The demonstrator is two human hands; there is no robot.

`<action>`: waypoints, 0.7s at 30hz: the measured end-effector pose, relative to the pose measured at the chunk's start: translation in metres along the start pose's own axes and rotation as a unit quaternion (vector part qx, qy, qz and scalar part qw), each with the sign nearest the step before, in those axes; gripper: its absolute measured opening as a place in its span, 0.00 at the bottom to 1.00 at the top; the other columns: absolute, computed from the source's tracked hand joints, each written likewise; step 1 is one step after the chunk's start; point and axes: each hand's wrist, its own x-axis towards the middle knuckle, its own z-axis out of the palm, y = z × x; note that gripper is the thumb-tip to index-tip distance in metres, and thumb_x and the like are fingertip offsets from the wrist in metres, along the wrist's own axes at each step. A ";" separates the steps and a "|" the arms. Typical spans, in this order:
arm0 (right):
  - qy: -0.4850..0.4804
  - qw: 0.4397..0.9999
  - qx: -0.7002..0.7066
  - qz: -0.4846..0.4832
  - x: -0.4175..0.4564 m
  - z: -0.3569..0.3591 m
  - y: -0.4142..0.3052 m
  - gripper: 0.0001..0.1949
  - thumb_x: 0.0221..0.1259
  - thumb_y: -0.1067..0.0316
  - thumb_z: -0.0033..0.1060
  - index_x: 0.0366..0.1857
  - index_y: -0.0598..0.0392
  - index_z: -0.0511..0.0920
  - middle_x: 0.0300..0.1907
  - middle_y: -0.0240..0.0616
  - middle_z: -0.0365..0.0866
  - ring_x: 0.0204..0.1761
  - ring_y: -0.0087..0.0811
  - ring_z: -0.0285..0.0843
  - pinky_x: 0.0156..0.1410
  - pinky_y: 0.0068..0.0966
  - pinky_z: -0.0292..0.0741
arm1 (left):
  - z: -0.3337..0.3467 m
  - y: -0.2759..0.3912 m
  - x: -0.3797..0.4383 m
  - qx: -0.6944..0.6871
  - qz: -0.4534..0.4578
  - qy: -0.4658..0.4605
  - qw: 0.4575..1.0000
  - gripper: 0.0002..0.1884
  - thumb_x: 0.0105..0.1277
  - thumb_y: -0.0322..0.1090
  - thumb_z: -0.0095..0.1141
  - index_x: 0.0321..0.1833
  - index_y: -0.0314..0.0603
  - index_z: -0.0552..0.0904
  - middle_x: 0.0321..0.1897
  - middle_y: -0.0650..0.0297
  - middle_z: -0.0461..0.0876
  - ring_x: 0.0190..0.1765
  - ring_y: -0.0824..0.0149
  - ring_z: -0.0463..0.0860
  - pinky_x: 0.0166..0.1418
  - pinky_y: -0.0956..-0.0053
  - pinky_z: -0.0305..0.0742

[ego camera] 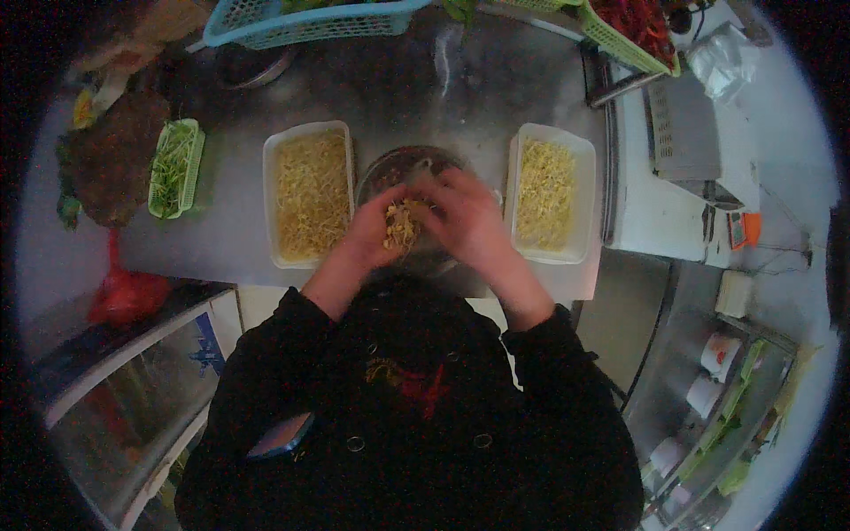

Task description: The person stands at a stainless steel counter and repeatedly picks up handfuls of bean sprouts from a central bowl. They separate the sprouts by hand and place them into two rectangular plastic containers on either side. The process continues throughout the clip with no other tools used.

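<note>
My left hand (370, 229) holds a small bunch of bean sprouts (401, 229) with yellow heads and pale stems. Fingers of my right hand (465, 209) reach to the top of that bunch and look blurred; whether they pinch any sprouts is unclear. Beneath both hands stands a round metal bowl (380, 162), its contents mostly hidden. To its left, a white plastic tub (269, 192) is filled with bean sprouts. On the right, another white plastic tub (587, 192) contains yellower sprouts along its left side.
All this stands on a steel worktable (226, 245). A green basket of leafy shoots (174, 169) is at left, a blue basket (312, 26) at the back. Beyond the table's right end are a white counter (634, 199) and a grey appliance (687, 133). A red bag (129, 292) hangs at left.
</note>
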 end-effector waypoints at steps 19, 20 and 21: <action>-0.008 0.936 0.259 0.237 -0.006 0.034 0.022 0.08 0.62 0.67 0.68 0.39 0.59 0.85 0.39 0.38 0.84 0.42 0.33 0.85 0.48 0.29 0.80 | -0.024 -0.001 0.009 0.007 -0.013 -0.030 0.999 0.19 0.77 0.41 0.41 0.60 0.36 0.78 0.54 0.54 0.84 0.56 0.58 0.85 0.59 0.56 0.82; -0.011 0.922 0.286 0.262 -0.007 0.032 0.023 0.09 0.62 0.66 0.68 0.40 0.58 0.85 0.41 0.40 0.85 0.43 0.35 0.86 0.49 0.30 0.80 | -0.025 -0.001 0.009 0.002 -0.018 -0.041 0.999 0.20 0.77 0.41 0.41 0.61 0.36 0.78 0.55 0.54 0.84 0.56 0.57 0.85 0.60 0.55 0.82; -0.010 0.904 0.314 0.291 -0.005 0.028 0.021 0.07 0.63 0.67 0.67 0.40 0.58 0.85 0.40 0.37 0.85 0.42 0.31 0.84 0.48 0.28 0.79 | -0.021 0.000 0.009 -0.003 -0.024 -0.053 0.998 0.20 0.77 0.41 0.41 0.61 0.35 0.78 0.55 0.53 0.84 0.57 0.56 0.84 0.61 0.55 0.81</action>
